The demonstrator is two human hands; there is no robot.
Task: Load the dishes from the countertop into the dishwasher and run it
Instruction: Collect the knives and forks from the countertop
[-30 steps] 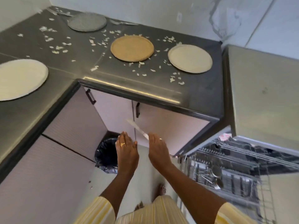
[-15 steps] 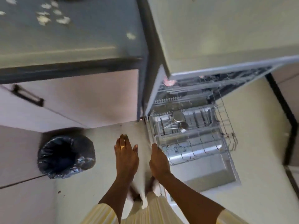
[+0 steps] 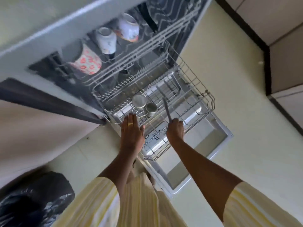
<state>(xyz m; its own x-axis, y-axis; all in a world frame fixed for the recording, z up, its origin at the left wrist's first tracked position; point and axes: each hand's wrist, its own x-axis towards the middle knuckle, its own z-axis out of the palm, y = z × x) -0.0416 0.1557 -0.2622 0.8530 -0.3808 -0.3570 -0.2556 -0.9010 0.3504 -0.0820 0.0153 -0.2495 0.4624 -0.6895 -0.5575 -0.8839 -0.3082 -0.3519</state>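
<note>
Over the pulled-out lower rack [image 3: 196, 82], the right hand [image 3: 175, 128] curls around a knife [image 3: 166, 108], blade pointing away, probably headed for a slot beside the steel cups [image 3: 139, 101]. The left hand [image 3: 132, 130] is spread flat at the rack's near-left corner, holding nothing and perhaps steadying it.

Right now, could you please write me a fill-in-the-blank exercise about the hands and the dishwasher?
1. The right hand grips a ____ over the lower rack.
2. The left hand wears a ____ on one finger.
3. The red-patterned mug sits in the ____ rack.
Missing words: knife; ring; upper.
</note>
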